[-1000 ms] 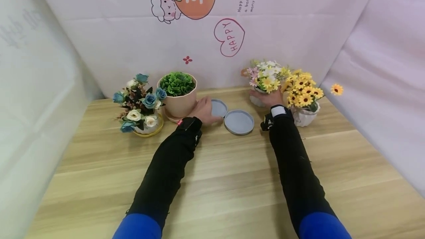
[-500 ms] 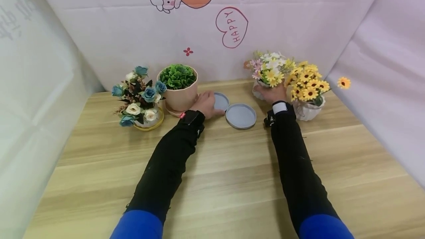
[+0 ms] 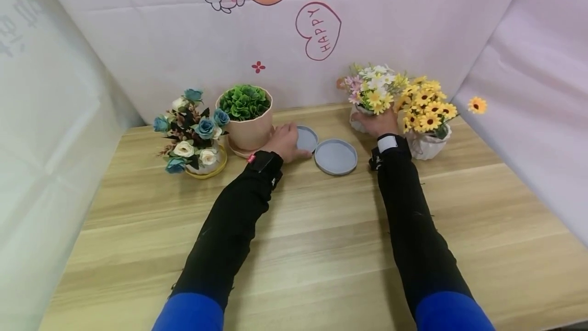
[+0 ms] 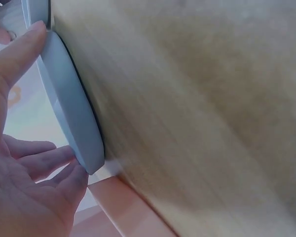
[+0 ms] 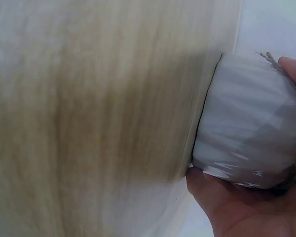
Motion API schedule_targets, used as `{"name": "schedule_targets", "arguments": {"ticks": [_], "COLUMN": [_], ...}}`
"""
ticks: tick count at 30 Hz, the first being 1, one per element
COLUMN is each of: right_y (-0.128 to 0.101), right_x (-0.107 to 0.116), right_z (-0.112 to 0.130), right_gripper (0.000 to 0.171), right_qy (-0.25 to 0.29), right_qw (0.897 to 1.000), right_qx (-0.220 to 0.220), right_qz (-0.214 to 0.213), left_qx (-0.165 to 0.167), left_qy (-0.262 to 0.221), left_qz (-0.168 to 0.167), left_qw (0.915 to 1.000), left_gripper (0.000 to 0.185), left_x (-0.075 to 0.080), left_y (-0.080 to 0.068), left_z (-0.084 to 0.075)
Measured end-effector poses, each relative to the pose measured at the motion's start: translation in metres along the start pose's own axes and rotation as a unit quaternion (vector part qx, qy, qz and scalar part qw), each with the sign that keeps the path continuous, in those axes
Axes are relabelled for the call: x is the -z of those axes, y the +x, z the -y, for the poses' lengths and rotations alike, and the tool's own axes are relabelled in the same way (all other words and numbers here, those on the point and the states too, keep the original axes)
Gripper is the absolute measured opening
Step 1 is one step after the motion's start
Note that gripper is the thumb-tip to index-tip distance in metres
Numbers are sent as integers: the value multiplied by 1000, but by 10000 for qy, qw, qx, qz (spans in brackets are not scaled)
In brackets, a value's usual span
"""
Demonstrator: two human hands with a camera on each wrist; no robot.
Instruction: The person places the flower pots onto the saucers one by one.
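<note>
Fingers of the left hand (image 3: 286, 141) curl round a grey saucer (image 3: 305, 139) beside the pink pot (image 3: 247, 120), while the right hand (image 3: 377, 122) clasps a white pot of mixed daisies (image 3: 359, 119) at the back of the wooden table (image 3: 321, 229); a second saucer (image 3: 336, 157) lies between them.

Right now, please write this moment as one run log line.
left hand: grips saucer | right hand: grips white pot | table: second saucer
</note>
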State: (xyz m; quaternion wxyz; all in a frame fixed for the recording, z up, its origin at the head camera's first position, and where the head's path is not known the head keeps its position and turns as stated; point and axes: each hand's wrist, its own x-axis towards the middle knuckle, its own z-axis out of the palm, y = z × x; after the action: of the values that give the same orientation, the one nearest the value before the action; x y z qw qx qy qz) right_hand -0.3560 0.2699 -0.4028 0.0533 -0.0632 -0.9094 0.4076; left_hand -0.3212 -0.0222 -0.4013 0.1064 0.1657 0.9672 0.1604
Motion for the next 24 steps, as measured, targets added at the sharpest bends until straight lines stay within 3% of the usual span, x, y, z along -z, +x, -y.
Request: {"name": "schedule_targets", "arguments": {"ticks": [14,22,24], "right_y": [-3,-9,-10], "right_x": [5,6,6], "right_z": [2,-2,-2], "right_gripper": [102,103,104], "right_qy": [-158,-155,-198], "right_qw": [9996,9987,9982], "right_qx": [27,-244,-291], "right_qz": [213,408,483], "left_qx": [-278,-541,-504], "left_qy": [-80,-271,-300], "left_qz": [0,-8,84], "left_qw": [9996,9982,9982], "left_gripper": [103,111,111], "left_x": [-1,-27,-22], "left_y": [-18,-3,-13], "left_z": [-2,19,15]}}
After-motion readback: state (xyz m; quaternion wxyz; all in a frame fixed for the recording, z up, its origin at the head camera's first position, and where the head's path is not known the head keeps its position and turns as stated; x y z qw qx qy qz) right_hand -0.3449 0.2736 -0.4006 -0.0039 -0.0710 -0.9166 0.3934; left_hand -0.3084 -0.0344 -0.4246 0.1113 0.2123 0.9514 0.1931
